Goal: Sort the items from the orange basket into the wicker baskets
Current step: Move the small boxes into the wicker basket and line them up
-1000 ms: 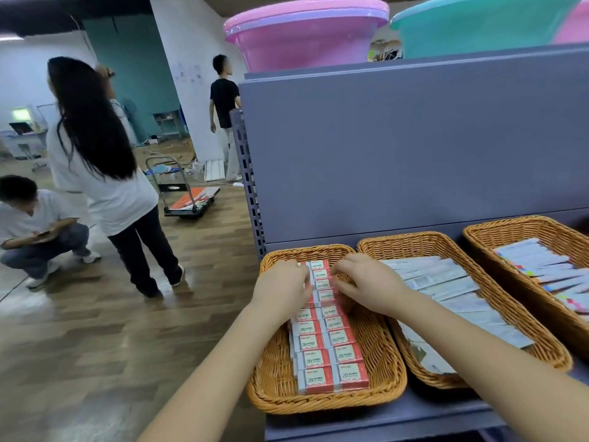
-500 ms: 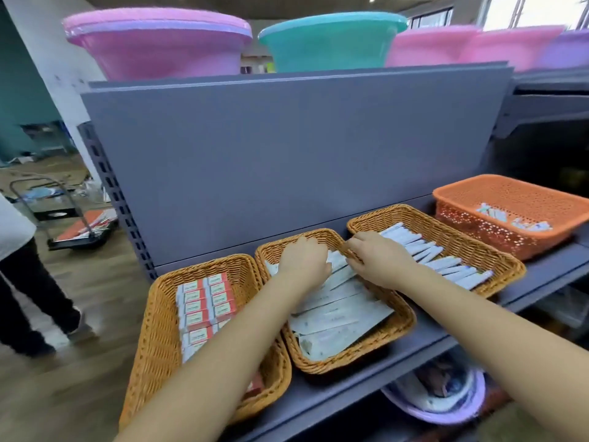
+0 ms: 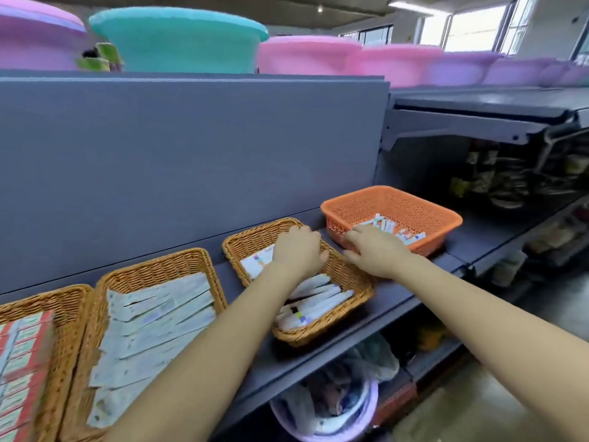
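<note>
The orange basket (image 3: 446, 218) stands on the grey shelf at the right and holds a few white packets (image 3: 387, 224). My right hand (image 3: 373, 250) reaches over its near left rim with fingers stretched out and nothing seen in them. My left hand (image 3: 298, 250) lies palm down over the far end of the right wicker basket (image 3: 363, 291), on its white packets with coloured marks (image 3: 318, 301). The middle wicker basket (image 3: 159, 260) is full of long white packets (image 3: 153, 317). Red and white boxes (image 3: 22, 346) fill the left wicker basket (image 3: 47, 293).
A tall grey back panel (image 3: 191, 154) rises behind the baskets. Teal (image 3: 178, 39) and pink (image 3: 306, 59) plastic basins sit on top. Below the shelf edge stands a purple basin (image 3: 325, 409) with bags in it. Packed shelves (image 3: 510, 180) run along the right.
My view and both hands have swung right along the shelf, from the box basket past the middle basket. My left hand is now over the right wicker basket, my right at the orange basket.
</note>
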Demonstrator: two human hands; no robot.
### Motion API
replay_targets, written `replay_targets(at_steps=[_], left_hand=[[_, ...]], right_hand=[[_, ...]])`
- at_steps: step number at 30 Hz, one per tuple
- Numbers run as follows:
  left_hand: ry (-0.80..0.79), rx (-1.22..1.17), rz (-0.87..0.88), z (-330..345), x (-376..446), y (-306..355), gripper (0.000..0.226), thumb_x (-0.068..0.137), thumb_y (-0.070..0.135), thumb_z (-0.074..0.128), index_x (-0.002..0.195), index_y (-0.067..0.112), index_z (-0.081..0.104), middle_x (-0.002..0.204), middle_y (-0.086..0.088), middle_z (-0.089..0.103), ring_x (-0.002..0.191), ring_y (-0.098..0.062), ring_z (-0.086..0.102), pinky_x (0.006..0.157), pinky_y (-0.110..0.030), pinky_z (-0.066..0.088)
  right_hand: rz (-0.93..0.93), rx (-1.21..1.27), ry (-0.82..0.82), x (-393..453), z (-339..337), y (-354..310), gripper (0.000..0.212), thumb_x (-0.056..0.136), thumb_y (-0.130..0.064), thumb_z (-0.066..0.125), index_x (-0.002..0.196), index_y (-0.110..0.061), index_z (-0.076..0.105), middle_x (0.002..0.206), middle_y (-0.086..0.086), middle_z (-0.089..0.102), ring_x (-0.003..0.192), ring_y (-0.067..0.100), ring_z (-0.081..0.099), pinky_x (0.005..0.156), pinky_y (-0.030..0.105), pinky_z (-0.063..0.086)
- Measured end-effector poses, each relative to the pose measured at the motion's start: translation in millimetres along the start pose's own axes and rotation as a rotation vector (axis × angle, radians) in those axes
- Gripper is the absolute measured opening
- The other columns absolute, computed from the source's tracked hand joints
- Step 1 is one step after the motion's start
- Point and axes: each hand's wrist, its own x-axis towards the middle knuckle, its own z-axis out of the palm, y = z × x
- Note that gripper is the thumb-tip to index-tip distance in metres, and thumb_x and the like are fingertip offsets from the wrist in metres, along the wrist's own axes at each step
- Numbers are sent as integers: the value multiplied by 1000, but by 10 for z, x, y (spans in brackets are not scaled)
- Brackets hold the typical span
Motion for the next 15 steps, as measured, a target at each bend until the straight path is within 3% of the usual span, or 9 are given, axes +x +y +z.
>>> replay_targets(at_steps=[5,15], left_hand=[[-4,-15,23,4,433,385,43,95,42,42,121,11,56,123,-11,55,117,-30,48,90,-41,41],[-58,-37,95,180,1323,681,43,95,41,43,122,12,57,124,-11,54,117,-29,47,90,-39,41]], right_hand=[[55,54,11,119,-21,625,37,95,-32,46,127,-16,54,126,6,53,121,25,46,99,37,39],[196,44,-104,456,94,1523,39,94,-26,48,132,-18,50,130,5,52,122,24,45,99,36,39]])
